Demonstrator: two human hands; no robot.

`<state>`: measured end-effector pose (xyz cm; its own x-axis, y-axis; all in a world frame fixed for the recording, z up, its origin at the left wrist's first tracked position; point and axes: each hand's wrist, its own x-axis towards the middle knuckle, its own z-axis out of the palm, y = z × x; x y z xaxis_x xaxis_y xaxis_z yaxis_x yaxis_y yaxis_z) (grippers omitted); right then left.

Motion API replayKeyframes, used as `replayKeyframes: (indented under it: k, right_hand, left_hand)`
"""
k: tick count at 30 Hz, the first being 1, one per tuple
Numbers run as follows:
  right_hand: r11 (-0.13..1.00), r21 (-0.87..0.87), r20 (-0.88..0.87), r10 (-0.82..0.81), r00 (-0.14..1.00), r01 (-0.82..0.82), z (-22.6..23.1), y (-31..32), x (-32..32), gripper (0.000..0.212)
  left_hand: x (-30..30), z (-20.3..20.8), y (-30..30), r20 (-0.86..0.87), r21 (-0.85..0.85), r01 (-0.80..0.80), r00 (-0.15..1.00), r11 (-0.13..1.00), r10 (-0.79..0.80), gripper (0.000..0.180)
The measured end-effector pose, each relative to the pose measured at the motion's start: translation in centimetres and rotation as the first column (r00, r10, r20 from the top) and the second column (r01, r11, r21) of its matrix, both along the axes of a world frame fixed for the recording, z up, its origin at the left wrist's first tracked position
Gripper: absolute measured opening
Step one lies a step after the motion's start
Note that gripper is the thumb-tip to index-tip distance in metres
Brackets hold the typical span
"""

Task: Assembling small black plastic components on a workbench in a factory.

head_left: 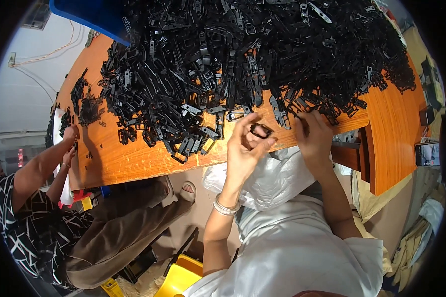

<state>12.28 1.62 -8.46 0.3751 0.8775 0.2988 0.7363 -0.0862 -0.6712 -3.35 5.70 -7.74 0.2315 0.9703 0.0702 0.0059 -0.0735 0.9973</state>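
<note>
My left hand is raised just over the table's front edge. Its thumb and fingers are closed on a small black plastic frame with an open middle. Beside it, my right hand reaches to the near edge of a big heap of black plastic parts. Its fingers are bent together at the loose pieces, and whatever lies between them is hidden. Between the two hands a long, slotted black part rests on the orange-brown wooden table.
A blue bin tilts over the heap's far left. On the left a co-worker's hands are at a smaller group of parts. A white plastic bag hangs below the table edge, near an open drawer space. A phone stands at right.
</note>
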Motion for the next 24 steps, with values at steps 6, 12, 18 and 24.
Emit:
replayKeyframes:
  k: [6,12,18,24]
  right_hand:
    - [0.953,0.211,-0.284,0.274,0.919,-0.219,2.3,-1.4,0.5,0.013]
    - [0.834,0.277,-0.199,0.535,0.821,-0.477,2.4,-1.3,0.6,0.021]
    - [0.8,0.243,-0.025,0.571,0.821,-0.549,2.6,-1.2,0.6,0.026]
    - [0.802,0.169,0.043,0.574,0.818,-0.572,3.9,-0.8,0.0,0.023]
  left_hand:
    - [-1.9,-1.0,0.5,0.661,-0.337,0.518,0.725,0.786,-0.195,0.033]
    - [-2.0,-1.7,-0.5,0.783,-0.395,0.626,0.613,0.672,-0.11,0.034]
    - [-2.0,-1.5,-0.8,0.782,-0.44,0.667,0.614,0.601,-0.108,0.028]
    - [-1.4,-1.5,-1.0,0.755,-0.459,0.581,0.654,0.672,-0.049,0.025]
